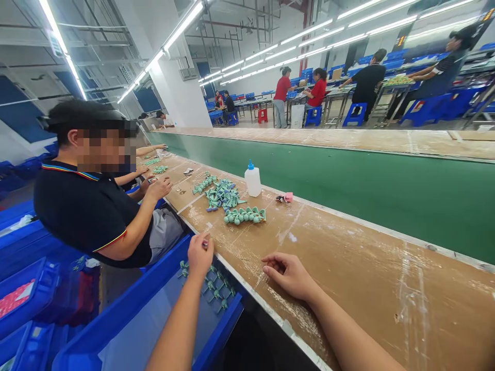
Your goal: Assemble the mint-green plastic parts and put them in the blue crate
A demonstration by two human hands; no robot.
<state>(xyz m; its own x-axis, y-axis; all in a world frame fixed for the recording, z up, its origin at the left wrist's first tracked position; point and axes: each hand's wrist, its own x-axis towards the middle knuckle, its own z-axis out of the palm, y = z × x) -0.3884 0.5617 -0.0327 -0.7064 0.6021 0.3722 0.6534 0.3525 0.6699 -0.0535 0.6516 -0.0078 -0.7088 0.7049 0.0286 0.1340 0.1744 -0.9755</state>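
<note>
My left hand (200, 254) is closed at the table's near edge, above a blue bin (149, 299). A small dark spot shows between its fingers, too small to name. On the table, my right hand (289, 274) rests with loosely bent fingers and nothing visible in it; thumb and fingers are a little apart. Beyond the hands lies a row of small green figure parts (245, 216). Behind it sits a loose pile of green and purple pieces (223, 195), with more green parts (204, 183) to the left. Several finished-looking green pieces (216, 292) lie in rows inside the bin.
A white bottle with a blue tip (252, 181) stands behind the pile, near a small pink and black object (285, 197). A green conveyor belt (348, 180) runs beyond the brown table (371, 278). To the left, a co-worker (96, 206) sits beside stacked blue bins (29, 288).
</note>
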